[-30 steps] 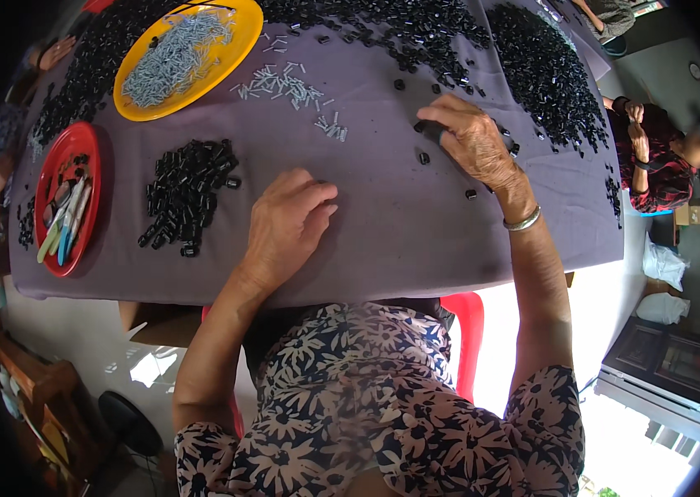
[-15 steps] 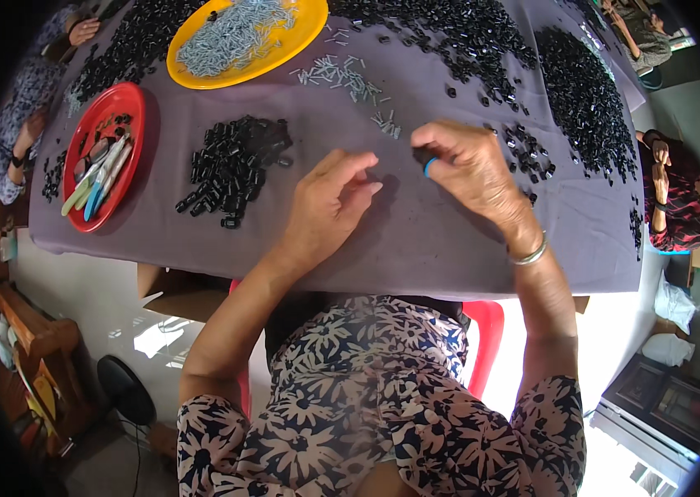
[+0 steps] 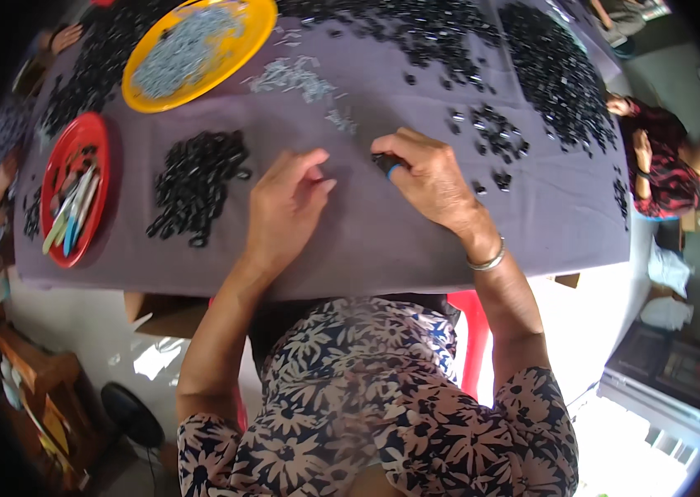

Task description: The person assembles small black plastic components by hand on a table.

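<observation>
Above the cloth near the middle, my left hand has curled fingers, with a gap between thumb and forefinger and nothing visible between them. My right hand, a silvery bangle at its wrist, pinches a small black piece. A blue band shows beside that piece at the thumb; whether it belongs to the piece or the thumb I cannot tell. A heap of black cylindrical pieces lies left of my left hand. Beyond my hands, small silvery screws are scattered loose. Several black pieces lie past my right hand.
A yellow plate full of screws stands at the far left. On the left, a red tray holds slim-handled tools. Large spreads of black pieces cover the far side of the purple-grey cloth. Other people sit at both sides.
The view has shifted, so the table and its things sit differently in the picture. Both my hands keep nearly the same pose, the right still pinching the black piece.
</observation>
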A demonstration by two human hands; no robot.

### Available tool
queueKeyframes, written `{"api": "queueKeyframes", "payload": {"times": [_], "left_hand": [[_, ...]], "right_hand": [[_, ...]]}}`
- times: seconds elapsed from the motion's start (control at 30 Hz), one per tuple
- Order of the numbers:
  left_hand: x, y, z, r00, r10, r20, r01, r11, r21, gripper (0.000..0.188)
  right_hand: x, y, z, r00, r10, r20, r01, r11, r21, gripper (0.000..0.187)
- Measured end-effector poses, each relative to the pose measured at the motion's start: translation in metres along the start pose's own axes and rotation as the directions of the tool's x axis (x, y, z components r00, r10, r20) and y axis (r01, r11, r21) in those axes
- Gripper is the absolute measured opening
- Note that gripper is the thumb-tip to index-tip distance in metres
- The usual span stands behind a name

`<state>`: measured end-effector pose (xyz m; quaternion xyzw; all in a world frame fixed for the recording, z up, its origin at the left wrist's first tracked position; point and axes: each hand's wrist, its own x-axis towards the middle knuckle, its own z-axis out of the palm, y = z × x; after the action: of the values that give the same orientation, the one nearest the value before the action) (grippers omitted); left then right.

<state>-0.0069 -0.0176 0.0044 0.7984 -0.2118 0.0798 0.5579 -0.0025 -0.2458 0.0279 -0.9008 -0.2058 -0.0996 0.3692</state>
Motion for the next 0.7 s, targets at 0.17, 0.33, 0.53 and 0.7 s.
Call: {"api": "queueKeyframes", "payload": {"times": [0.17, 0.33, 0.53, 0.7], "left_hand": [[-0.001, 0.000, 0.003, 0.999, 0.024, 0.044, -0.027, 0.997, 0.070, 0.037], [0.001, 0.004, 0.003, 0.997, 0.007, 0.073, -0.012, 0.998, 0.066, 0.035], [0.001, 0.007, 0.003, 0.998, 0.002, 0.067, -0.006, 0.998, 0.057, 0.034], [0.001, 0.006, 0.003, 0.998, 0.006, 0.063, -0.010, 0.998, 0.058, 0.034]], "right_hand": [[-0.021, 0.012, -0.018, 0.989, 0.100, -0.108, -0.120, 0.972, -0.201, 0.033], [-0.040, 0.021, -0.043, 0.954, 0.243, -0.174, -0.250, 0.968, -0.019, 0.029], [-0.057, 0.055, -0.097, 0.803, 0.268, -0.532, -0.400, 0.905, -0.147, 0.030], [-0.046, 0.080, -0.122, 0.870, 0.299, -0.392, -0.389, 0.905, -0.172, 0.030]]}}
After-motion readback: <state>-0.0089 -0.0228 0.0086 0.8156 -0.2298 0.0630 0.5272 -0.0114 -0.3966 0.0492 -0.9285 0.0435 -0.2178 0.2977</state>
